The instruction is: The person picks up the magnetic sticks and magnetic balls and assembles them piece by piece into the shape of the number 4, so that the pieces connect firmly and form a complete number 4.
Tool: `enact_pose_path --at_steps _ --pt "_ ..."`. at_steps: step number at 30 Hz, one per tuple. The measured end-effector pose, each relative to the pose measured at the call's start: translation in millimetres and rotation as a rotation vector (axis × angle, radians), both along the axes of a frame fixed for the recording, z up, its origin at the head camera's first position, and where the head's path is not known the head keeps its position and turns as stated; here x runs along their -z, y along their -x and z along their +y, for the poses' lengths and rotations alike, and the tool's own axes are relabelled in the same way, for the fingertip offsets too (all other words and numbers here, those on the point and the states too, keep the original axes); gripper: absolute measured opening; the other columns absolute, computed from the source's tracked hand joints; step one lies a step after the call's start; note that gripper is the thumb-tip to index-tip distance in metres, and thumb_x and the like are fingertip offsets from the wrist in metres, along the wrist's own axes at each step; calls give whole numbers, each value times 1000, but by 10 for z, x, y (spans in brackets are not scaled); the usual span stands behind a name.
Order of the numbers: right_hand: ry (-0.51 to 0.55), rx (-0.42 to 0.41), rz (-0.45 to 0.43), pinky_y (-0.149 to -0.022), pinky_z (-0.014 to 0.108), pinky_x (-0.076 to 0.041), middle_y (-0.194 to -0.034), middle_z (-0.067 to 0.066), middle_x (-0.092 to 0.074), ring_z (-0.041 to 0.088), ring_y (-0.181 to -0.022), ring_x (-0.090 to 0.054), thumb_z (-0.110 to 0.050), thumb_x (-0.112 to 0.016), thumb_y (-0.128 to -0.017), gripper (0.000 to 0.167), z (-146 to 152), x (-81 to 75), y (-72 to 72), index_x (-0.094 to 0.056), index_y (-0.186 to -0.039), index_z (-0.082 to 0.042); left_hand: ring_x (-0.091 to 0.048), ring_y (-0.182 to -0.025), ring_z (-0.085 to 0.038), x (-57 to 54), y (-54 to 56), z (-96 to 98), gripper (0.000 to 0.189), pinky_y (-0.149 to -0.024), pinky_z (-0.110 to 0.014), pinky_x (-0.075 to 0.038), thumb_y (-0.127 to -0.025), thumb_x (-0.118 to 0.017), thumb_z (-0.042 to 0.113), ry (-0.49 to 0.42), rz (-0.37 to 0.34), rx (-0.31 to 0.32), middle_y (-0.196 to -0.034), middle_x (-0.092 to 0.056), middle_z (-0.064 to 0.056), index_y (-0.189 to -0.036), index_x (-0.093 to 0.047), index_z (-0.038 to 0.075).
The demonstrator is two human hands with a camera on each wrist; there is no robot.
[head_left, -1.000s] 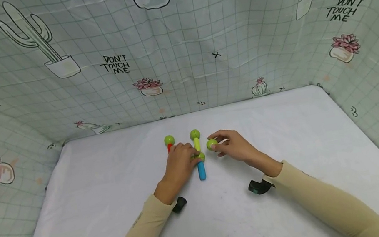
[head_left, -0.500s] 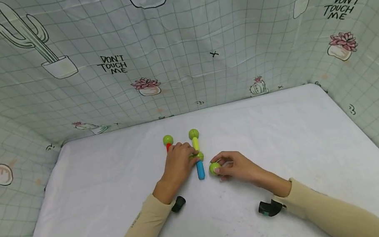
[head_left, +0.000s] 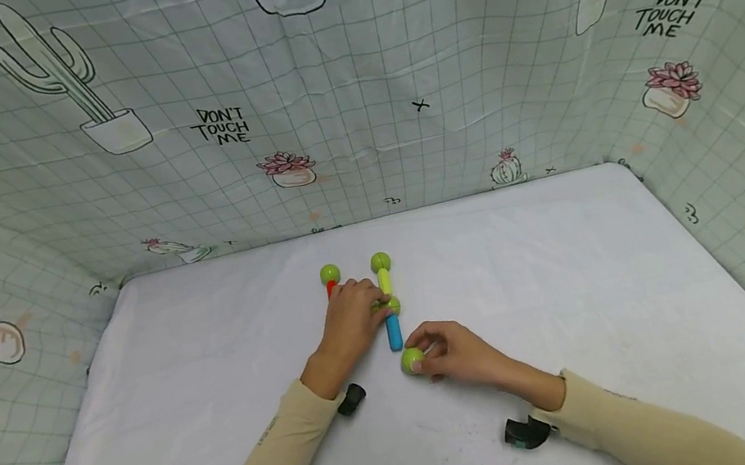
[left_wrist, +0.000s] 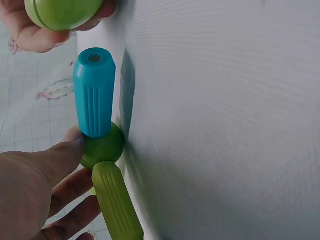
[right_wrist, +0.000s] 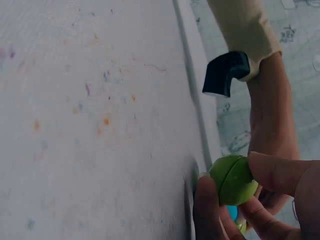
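Note:
My left hand (head_left: 349,318) holds a green ball (left_wrist: 111,145) that joins a blue rod (left_wrist: 93,95) and a yellow-green rod (left_wrist: 118,202). In the head view, another green ball (head_left: 381,262) caps the yellow-green rod's far end. A red rod (head_left: 331,287) topped by a green ball (head_left: 330,274) is partly hidden behind the left hand. Between thumb and fingers, my right hand (head_left: 464,353) pinches a loose green ball (right_wrist: 230,181), grooved around its middle. It is just off the near end of the blue rod, where a small round grey spot shows.
A white-covered table (head_left: 535,262) lies under everything, with small coloured specks in the right wrist view. Behind and beside it hangs a gridded cloth (head_left: 350,103) with cactus drawings. Black wrist cameras (head_left: 525,432) sit under both sleeves.
The right hand has brought its green ball toward me from beside the yellow-green rod, down past the blue rod's side to near its free end. The left hand has stayed in place.

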State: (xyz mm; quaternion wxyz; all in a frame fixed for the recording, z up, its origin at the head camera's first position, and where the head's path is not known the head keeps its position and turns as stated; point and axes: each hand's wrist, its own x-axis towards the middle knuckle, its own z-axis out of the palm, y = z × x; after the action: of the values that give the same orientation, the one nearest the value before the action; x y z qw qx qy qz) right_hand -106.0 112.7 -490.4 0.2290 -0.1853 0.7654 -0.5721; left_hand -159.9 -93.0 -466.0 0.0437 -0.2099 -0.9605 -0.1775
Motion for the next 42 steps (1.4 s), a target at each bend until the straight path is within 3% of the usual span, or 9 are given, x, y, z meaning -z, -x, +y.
enact_pose_path --at_steps 7,34,42 --pt "-73 14 116 -77 23 -55 -101 9 -73 9 -86 -66 -8 -80 -93 30 -52 12 -26 -68 -116 6 -65 -96 -26 -7 -1 2 21 -94 -43 -50 -89 -85 22 -5 -12 -6 -99 -74 -5 -104 -83 7" --pt "-163 152 205 -71 23 -52 -94 6 -71 7 -78 -64 -4 -89 -82 33 -243 6 -31 -63 -103 -1 -66 -94 -26 -30 -31 -1 20 -89 -41 -50 -89 -86 20 -41 -27 -16 -99 -75 -5 -103 -83 6" --pt "-169 150 218 -71 23 -53 -97 7 -70 8 -78 -64 -4 -89 -82 34 -264 -3 -30 -62 -102 -2 -66 -93 -27 -24 -24 -5 21 -88 -42 -51 -88 -87 20 -61 -30 -13 -98 -75 -5 -102 -83 5"
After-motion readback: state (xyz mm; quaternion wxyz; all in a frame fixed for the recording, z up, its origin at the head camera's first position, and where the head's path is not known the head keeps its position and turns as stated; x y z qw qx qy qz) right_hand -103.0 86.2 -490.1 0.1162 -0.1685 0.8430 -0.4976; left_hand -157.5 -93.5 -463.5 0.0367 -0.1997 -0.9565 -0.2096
